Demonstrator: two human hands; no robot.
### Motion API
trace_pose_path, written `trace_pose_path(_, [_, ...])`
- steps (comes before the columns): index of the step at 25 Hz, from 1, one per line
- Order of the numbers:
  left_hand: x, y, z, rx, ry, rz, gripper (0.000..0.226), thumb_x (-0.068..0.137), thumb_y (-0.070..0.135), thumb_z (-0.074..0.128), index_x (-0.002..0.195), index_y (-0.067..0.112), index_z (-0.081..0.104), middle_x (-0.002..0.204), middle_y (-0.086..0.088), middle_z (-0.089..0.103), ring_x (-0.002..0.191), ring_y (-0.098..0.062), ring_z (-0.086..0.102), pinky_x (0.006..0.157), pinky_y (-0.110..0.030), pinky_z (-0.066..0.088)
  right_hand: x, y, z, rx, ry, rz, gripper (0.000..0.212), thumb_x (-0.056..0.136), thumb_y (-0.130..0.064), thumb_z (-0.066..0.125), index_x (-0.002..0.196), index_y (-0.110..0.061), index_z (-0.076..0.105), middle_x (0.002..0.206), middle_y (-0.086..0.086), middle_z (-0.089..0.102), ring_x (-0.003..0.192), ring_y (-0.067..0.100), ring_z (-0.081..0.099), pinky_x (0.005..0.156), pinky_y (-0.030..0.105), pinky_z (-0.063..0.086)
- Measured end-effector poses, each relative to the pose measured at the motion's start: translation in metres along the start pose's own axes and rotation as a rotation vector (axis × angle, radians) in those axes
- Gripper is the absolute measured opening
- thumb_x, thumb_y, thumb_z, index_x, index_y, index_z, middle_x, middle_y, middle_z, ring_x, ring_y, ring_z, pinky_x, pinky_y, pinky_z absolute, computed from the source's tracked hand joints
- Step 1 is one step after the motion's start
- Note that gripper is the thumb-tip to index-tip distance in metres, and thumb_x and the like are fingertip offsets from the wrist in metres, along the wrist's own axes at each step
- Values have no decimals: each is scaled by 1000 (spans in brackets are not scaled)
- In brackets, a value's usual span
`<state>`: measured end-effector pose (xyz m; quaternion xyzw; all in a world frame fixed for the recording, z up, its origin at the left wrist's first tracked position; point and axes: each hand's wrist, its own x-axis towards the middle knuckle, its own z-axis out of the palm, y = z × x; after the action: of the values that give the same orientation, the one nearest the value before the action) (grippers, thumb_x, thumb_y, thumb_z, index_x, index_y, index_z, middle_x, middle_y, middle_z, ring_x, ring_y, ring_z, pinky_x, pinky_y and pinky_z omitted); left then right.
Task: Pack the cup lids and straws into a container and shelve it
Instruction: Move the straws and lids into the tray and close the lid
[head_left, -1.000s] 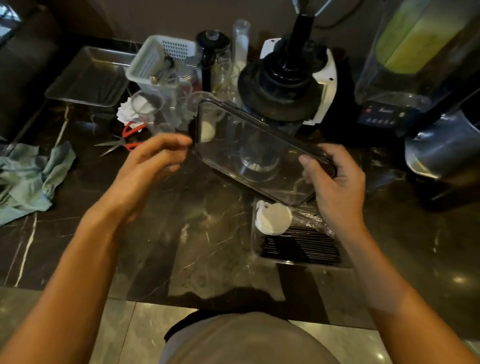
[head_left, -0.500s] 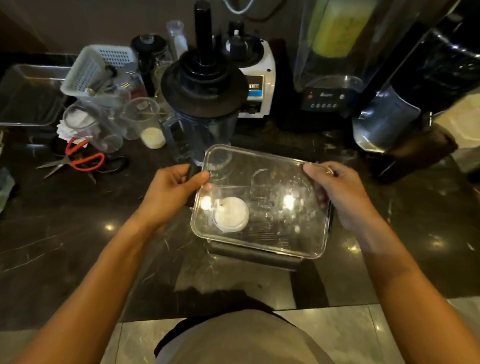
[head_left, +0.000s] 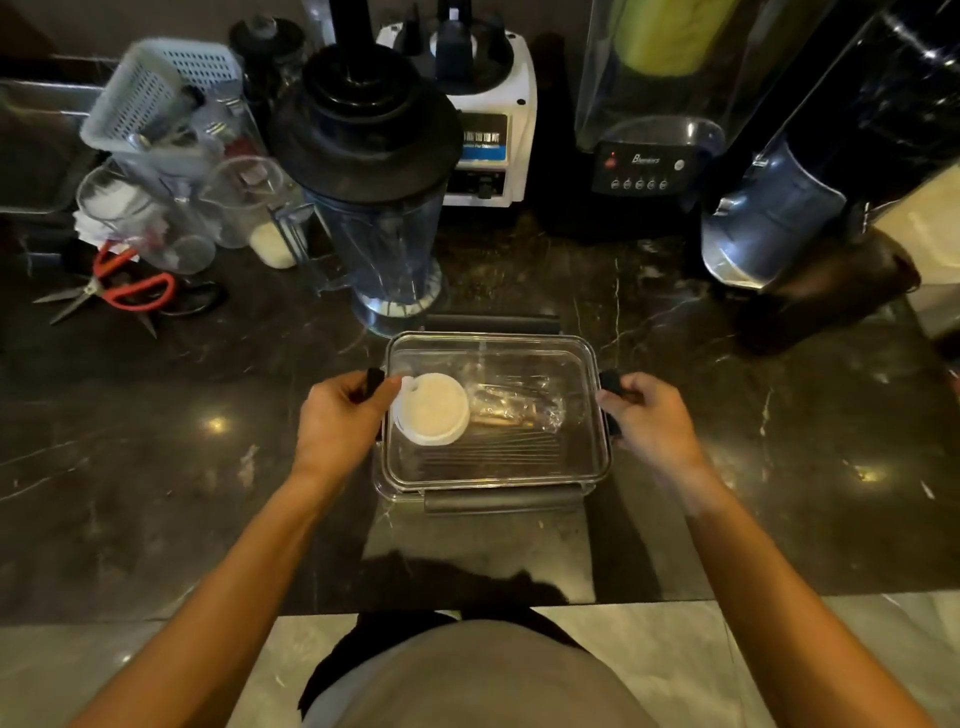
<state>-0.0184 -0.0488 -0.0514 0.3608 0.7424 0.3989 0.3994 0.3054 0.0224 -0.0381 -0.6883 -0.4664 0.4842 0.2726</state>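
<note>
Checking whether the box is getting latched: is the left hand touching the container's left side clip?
Touching. The head view shows the left hand with fingers wrapped onto the dark left clip of the clear container.

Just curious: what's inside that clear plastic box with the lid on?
Through the clear plastic box: a white round cup lid, dark straws lying flat, and a crinkled clear wrapper. What lies beneath the cup lid is covered.

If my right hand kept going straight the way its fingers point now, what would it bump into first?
The right hand points inward and to the left, its fingers already at the dark side latch of the clear container. It would probably press that latch against the container's right wall first, though the exact contact is hard to see.
</note>
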Motion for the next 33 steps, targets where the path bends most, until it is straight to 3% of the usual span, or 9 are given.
trace_pose_path(2, [-2, -7, -2, 59, 56, 29, 27, 83, 52, 76, 76, 26, 75, 67, 5, 75, 55, -5, 68, 50, -21, 55, 3, 1, 2, -60, -15, -27, 8, 97, -17, 70, 95, -9, 69, 88, 18, 74, 69, 21, 74, 52, 35, 60])
trace_pose_path(5, [-6, -14, -2, 17, 61, 8, 22, 85, 47, 77, 84, 25, 77, 76, 2, 78, 68, -16, 75, 63, -35, 64, 2, 2, -2, -52, -83, -10, 8, 98, -19, 68, 97, -11, 70, 88, 11, 76, 70, 18, 76, 53, 30, 59])
trace_pose_path(9, [-8, -20, -3, -29, 38, 7, 10, 89, 41, 75, 91, 32, 77, 83, 5, 79, 74, -13, 76, 66, -33, 64, -1, 4, -10, -38, -145, 19, 7, 99, -19, 68, 95, -14, 71, 87, 6, 78, 80, 23, 76, 57, 32, 59])
trace_pose_path(16, [-1, -24, -7, -130, 38, -103, 7, 85, 35, 80, 78, 32, 80, 73, 1, 78, 64, -10, 75, 57, -22, 58, -5, 11, -2, 81, -159, 63, 7, 101, -17, 65, 104, -13, 71, 90, 6, 80, 83, 20, 78, 58, 28, 58])
trace_pose_path(20, [1, -24, -13, -251, -38, -207, 29, 69, 46, 84, 84, 21, 80, 77, -7, 79, 67, -15, 75, 57, -25, 59, -5, 17, -5, 216, -153, 93, 10, 99, -16, 68, 107, -12, 71, 90, 1, 80, 84, 18, 78, 60, 28, 60])
trace_pose_path(22, [-2, -26, -13, -303, 9, -231, 42, 65, 46, 87, 96, 19, 76, 84, -8, 79, 75, -19, 78, 66, -35, 64, -6, 20, -4, 257, -105, 103, 15, 96, -15, 71, 111, -16, 66, 90, 2, 78, 84, 17, 77, 59, 29, 60])
trace_pose_path(26, [-15, -28, -8, 121, 204, -10, 29, 76, 54, 82, 89, 30, 71, 78, 6, 75, 72, -13, 75, 67, -40, 65, -13, 26, 8, 64, 74, -51, 20, 94, -21, 74, 111, -19, 63, 96, 3, 71, 78, 14, 74, 56, 27, 59])
trace_pose_path(30, [-13, -24, -12, 251, 124, 43, 32, 84, 57, 74, 71, 28, 76, 63, 8, 73, 58, -11, 70, 63, -41, 62, -18, 30, 9, -98, 54, -103, 17, 100, -34, 65, 104, -18, 72, 92, 1, 76, 86, 21, 73, 71, 40, 61])
trace_pose_path(33, [-7, -19, -15, 303, 96, 43, 34, 85, 55, 73, 70, 26, 79, 58, 9, 72, 52, -7, 67, 59, -38, 60, -20, 28, 11, -150, 26, -126, 26, 103, -34, 59, 94, -17, 77, 85, 4, 76, 82, 24, 72, 74, 44, 57])
